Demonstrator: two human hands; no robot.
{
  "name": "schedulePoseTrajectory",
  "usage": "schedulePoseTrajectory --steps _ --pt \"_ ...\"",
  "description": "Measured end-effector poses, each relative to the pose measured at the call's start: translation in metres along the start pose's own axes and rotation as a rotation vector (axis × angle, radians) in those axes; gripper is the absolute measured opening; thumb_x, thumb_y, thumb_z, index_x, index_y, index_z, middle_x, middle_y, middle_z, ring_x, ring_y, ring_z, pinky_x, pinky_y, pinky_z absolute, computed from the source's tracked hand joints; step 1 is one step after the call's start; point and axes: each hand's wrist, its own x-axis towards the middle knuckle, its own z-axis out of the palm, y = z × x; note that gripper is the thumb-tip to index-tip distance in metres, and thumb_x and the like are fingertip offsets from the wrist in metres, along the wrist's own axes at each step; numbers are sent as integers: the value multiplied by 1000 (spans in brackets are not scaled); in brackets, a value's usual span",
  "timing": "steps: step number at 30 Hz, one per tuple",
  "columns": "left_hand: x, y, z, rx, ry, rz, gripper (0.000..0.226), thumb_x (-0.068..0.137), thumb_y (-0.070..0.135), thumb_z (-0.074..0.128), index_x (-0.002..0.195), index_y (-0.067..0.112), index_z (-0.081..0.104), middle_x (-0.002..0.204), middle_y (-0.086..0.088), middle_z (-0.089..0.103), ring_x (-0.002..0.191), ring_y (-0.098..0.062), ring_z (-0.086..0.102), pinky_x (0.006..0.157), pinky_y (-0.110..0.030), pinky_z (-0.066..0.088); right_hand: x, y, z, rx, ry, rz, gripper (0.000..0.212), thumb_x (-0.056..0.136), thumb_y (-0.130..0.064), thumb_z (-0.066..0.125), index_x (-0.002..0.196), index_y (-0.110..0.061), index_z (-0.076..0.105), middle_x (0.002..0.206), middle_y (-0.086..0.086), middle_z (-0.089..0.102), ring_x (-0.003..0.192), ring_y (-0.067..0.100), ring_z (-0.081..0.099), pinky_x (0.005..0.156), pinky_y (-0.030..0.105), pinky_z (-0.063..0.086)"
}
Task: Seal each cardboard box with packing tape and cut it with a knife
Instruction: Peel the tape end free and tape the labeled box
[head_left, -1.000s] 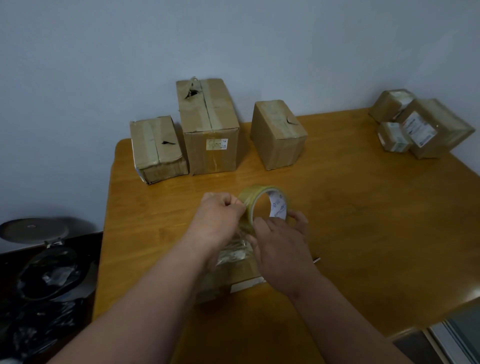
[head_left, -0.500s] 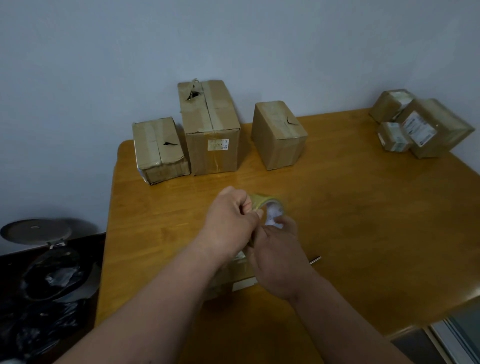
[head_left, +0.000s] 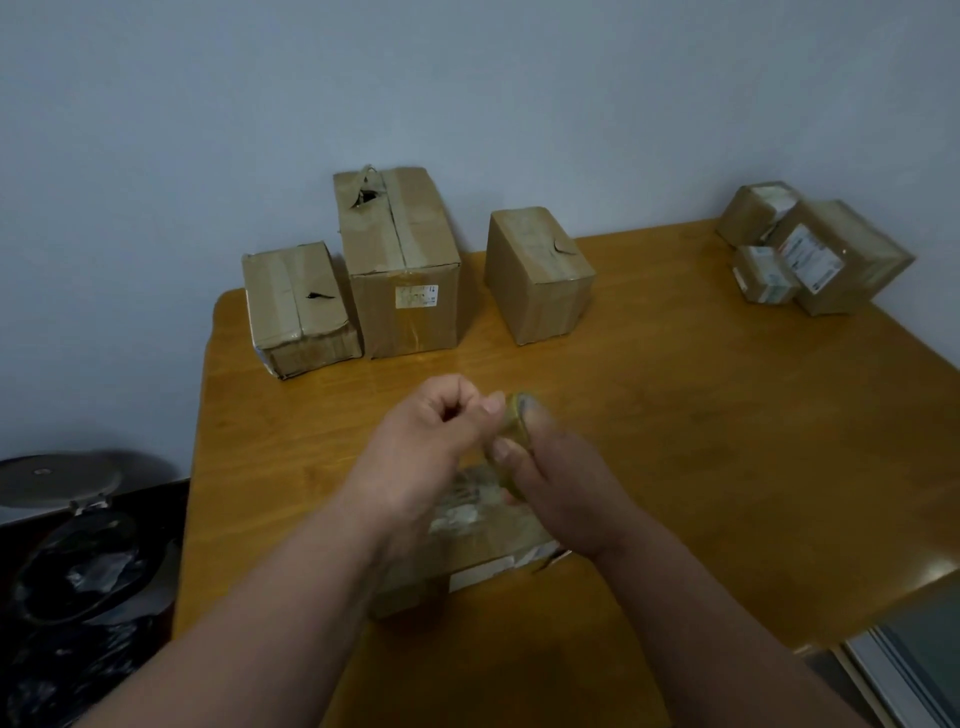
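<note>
1. Bench (head_left: 701, 415): wooden top filling the centre and right of the frame, its far edge against a pale wall.
2. Tall box (head_left: 402, 270): upper centre, upright, tape along the top seam, torn hole at its far left corner.
3. Near box (head_left: 483, 551): lower centre, directly under both hands, largely hidden by them; clear tape and a white label show on its top.
4. Left box (head_left: 298, 306): left of the tall box and touching it, with a small tear in its top.
5. Middle box (head_left: 540, 273): right of the tall box, standing apart from it.
6. Box cluster (head_left: 821, 254): upper right, several small labelled boxes packed together.
7. Bin (head_left: 67, 545): lower left, beside the bench, lid raised, dark liner inside.
8. Left hand (head_left: 431, 447): centre, fingers curled, thumb and forefinger pinching at the edge of the tape roll (head_left: 511, 431).
9. Right hand (head_left: 556, 483): centre, fingers wrapped round the tape roll, holding it just above the near box. The roll is blurred.
</note>
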Motion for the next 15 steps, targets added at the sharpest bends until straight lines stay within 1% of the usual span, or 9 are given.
schedulePoseTrajectory --steps 1,3,4,6,8,11,13,15 --pt "5 3 -5 -50 36 -4 27 91 30 63 69 21 52 66 4 52 66 -6 53 75 -24 44 -1 -4 -1 117 -20 20 21 99 -39 49 108 -19 49 93 3 63 76 14 69 65 41 57" --pt "14 6 -12 -98 108 -21 25 89 33 66 70 21 54 71 -1 51 73 -14 49 77 -29 45 -3 -10 -5 284 -70 61 20 97 -37 56 105 -19 56 88 6 68 77 18 70 71 45 59" --pt "17 7 -14 -119 126 -35 24 89 32 66 70 21 56 73 -3 53 75 -18 50 78 -34 46 -5 -13 -8 322 -106 95 19 94 -36 60 102 -18 59 86 7 70 78 19 71 71 44 59" --pt "22 7 -18 -163 121 -76 20 88 28 69 72 21 58 73 -2 57 73 -18 54 76 -37 49 -13 -12 -14 414 -189 153 23 86 -35 65 97 -15 62 83 7 72 78 19 71 70 37 57" --pt "27 3 -25 -186 95 -136 18 85 20 72 74 21 59 72 -2 57 67 -15 56 70 -34 53 -22 -11 -17 544 -279 186 29 78 -29 65 101 -11 63 84 11 73 80 23 70 72 35 55" --pt "30 -8 -29 -168 47 -215 20 84 1 69 78 17 60 70 -4 54 59 -14 56 59 -30 54 -35 -5 -17 713 -384 230 36 78 -16 61 111 -3 62 90 18 72 83 26 69 71 32 53" --pt "28 -18 -27 -136 31 -273 20 87 -5 63 81 14 59 67 -5 57 57 -14 56 55 -28 54 -42 0 -14 790 -439 275 32 82 -15 59 110 -2 62 90 18 71 82 25 69 71 33 54" --pt "26 -29 -25 -73 20 -332 20 91 -6 58 83 12 58 67 -6 58 58 -14 57 55 -26 53 -50 3 -11 842 -493 314 26 86 -18 60 108 -4 62 89 18 70 80 24 68 70 33 53"
